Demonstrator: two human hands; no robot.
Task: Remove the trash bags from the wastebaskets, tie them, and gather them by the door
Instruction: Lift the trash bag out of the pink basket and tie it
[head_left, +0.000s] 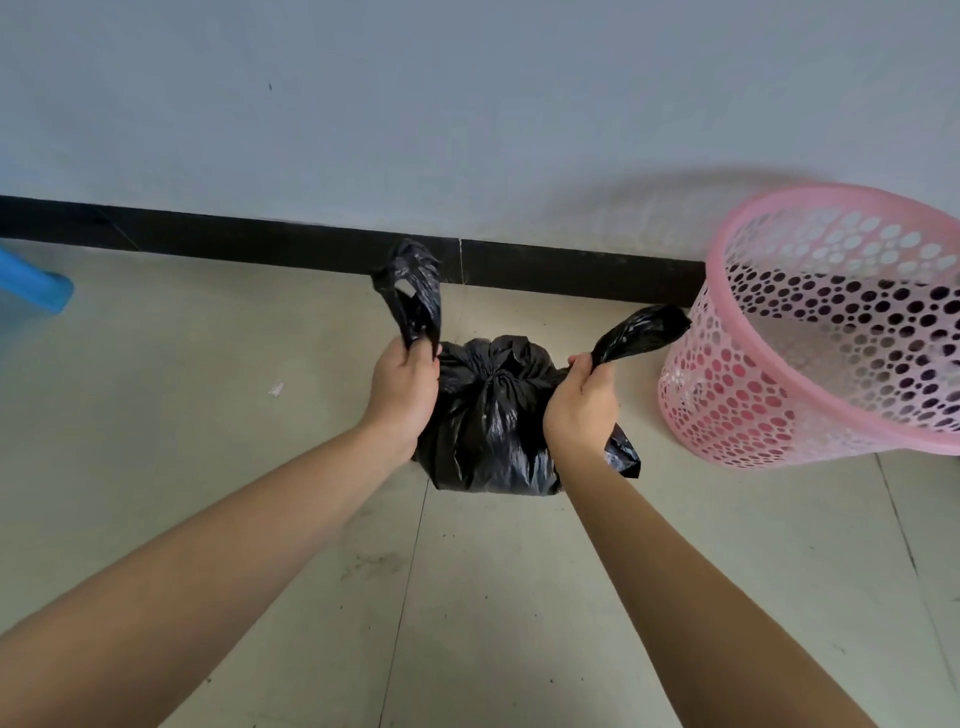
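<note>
A black trash bag sits on the tiled floor near the wall, its top gathered into a knot in the middle. My left hand grips the bag's left tail, which sticks up past the fist. My right hand grips the right tail, which points up and to the right. Both tails are pulled apart across the knot. A pink perforated wastebasket stands to the right of the bag, tilted toward me, with no bag in it.
A black baseboard runs along the pale wall behind the bag. A blue plastic object shows at the left edge. A small scrap lies on the floor left of my hands.
</note>
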